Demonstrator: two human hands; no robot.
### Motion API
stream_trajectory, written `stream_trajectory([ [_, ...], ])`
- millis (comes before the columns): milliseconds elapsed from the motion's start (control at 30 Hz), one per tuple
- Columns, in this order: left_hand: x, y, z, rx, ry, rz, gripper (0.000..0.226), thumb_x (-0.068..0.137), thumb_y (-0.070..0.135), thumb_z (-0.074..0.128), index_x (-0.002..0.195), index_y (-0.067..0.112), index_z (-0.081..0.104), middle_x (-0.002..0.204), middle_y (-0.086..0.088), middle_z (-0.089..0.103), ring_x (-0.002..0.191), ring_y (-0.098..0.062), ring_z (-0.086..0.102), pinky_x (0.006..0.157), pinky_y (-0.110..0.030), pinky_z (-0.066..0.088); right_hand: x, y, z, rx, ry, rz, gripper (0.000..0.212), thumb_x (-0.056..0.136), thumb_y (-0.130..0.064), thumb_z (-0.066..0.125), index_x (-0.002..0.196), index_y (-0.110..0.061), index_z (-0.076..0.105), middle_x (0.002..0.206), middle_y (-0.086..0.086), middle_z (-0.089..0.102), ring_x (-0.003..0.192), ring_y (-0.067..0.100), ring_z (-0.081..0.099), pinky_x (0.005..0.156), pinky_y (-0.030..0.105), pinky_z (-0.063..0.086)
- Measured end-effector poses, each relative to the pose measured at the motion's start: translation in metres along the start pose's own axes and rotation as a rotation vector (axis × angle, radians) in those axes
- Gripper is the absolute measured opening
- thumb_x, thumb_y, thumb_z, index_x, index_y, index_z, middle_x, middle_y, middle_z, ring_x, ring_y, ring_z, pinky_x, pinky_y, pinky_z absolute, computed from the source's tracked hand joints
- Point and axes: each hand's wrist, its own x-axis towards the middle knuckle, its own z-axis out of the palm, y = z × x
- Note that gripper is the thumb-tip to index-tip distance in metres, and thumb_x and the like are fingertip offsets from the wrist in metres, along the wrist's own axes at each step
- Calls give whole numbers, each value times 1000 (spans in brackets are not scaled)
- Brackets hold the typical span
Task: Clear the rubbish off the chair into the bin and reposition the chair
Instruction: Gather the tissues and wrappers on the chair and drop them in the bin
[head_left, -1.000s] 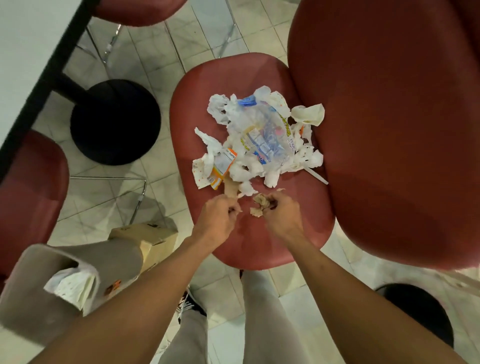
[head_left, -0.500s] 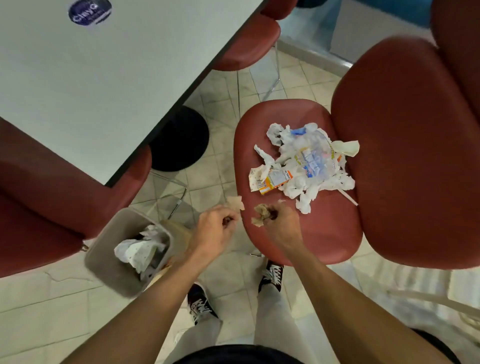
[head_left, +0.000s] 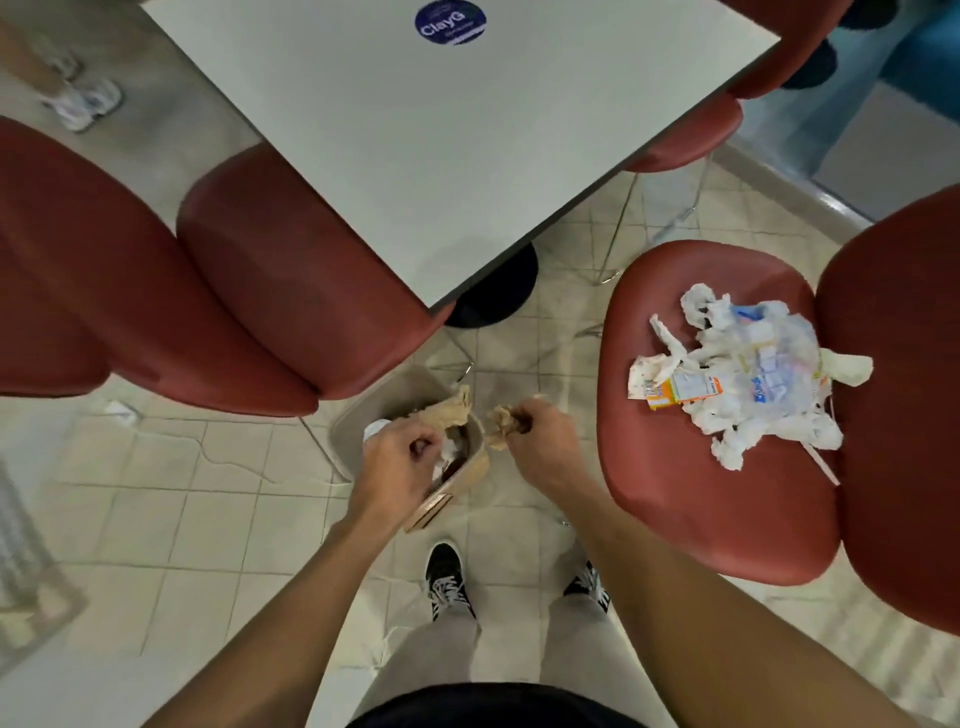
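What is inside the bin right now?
Inside the bin: white crumpled paper and something dark. The left hand and a brown paper scrap cover the rest.

Grey table (head_left: 467, 156) with blue sticker (head_left: 450, 22), flanked by red chairs (head_left: 291, 270).

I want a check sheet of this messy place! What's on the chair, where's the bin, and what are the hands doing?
Surface: red chair seat, partly covered by rubbish.
Job's things: rubbish pile of white tissues, clear plastic wrap and an orange carton lies on the seat; bin stands on the floor beside another red chair, already holding paper.
Clutter: brown paper over the bin's rim.
Hands: left hand curled over the bin, its contents unclear; right hand grips a brown crumpled scrap beside the bin.
Cables: thin white cord on the floor tiles.
Surroundings: white table with a round blue sticker; more red chairs around it.
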Motion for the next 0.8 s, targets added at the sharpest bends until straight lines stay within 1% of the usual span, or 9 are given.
stream_trajectory([
  [100,-5,-28,-13,0,3,-70,10,85,6,66,87,12,73,91,1,67,68,-4,57,59,-2,42,0,-18,22,-14,-40,-25,13,90,-6,55,84,-15,62,75,-1,57,70,15,54,53,19,35],
  [200,-6,-51,-20,35,29,-72,9,84,7,68,87,12,73,91,1,68,72,-7,58,66,-6,39,1,-29,40,-18,-65,-28,14,91,-6,54,96,-12,66,77,-3,55,71,14,52,53,17,34],
  [300,-2,-65,-22,24,34,-82,10,82,4,69,86,11,74,88,0,69,72,-9,58,69,-8,39,2,-36,54,-32,-89,-14,19,91,-7,54,104,-12,67,87,4,61,80,20,57,65,22,41],
  [433,4,-78,-20,21,17,-69,9,82,10,71,90,14,74,90,0,71,77,-13,64,77,-26,53,6,-39,70,-38,-127,-14,29,91,-27,58,120,-22,63,111,5,68,97,22,63,75,24,47],
  [500,8,-83,-19,-3,-21,-74,18,81,8,72,96,17,74,99,1,70,86,-13,65,84,-30,55,9,-39,71,-56,-165,-21,40,89,-22,61,128,-24,57,119,3,65,102,20,61,78,21,45],
  [567,12,-83,-18,12,-45,-67,25,79,4,71,101,18,73,107,2,68,96,-15,65,89,-33,54,12,-37,69,-51,-183,-14,47,87,-13,60,132,-23,54,120,3,64,94,16,58,73,14,43],
  [633,15,-82,-17,27,-52,-62,29,78,4,70,103,18,72,111,3,67,102,-16,63,92,-35,52,14,-34,65,-22,-188,13,48,86,-11,60,133,-21,53,120,3,62,100,17,59,79,17,47],
  [700,17,-76,-15,36,-71,-79,31,78,5,69,105,19,71,112,4,67,102,-16,62,94,-34,50,17,-26,60,8,-173,26,46,86,-12,61,131,-20,55,120,3,64,106,20,61,87,26,52],
  [800,21,-66,-8,58,-110,-102,31,80,9,70,109,22,69,113,5,66,101,-15,62,94,-31,50,20,-12,47,20,-161,39,42,88,-14,61,130,-18,56,119,7,64,105,21,61,84,28,51],
])
